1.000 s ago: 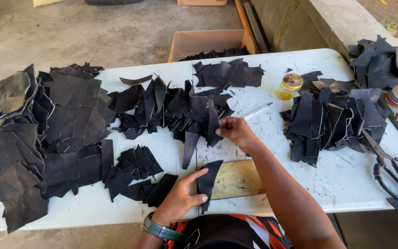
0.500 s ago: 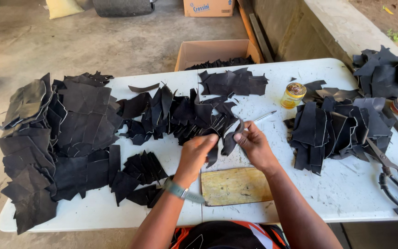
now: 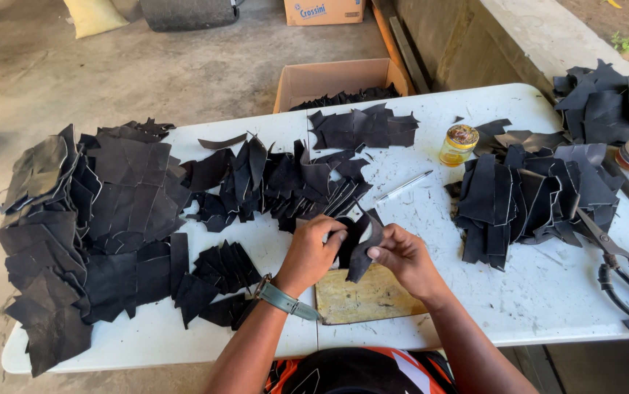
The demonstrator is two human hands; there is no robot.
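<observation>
Both hands meet over the middle of the white table (image 3: pixel 548 306), just above a yellowish cutting board (image 3: pixel 369 299). The left hand (image 3: pixel 313 252) and right hand (image 3: pixel 400 259) each have their grip closed on the same small black leather piece (image 3: pixel 356 244), fingers pinching it from either side and holding it just off the board. Stacks of black leather cutouts (image 3: pixel 95 226) cover the table's left, centre and right. An open cardboard box (image 3: pixel 329 76) sits on the floor behind the table with more black pieces inside. A small glass jar (image 3: pixel 459 144) stands near a pen (image 3: pixel 403 187); its contents look yellowish, perhaps glue, though that is hard to tell. Black-handled shears (image 3: pixel 620 266) lie at the right edge
</observation>
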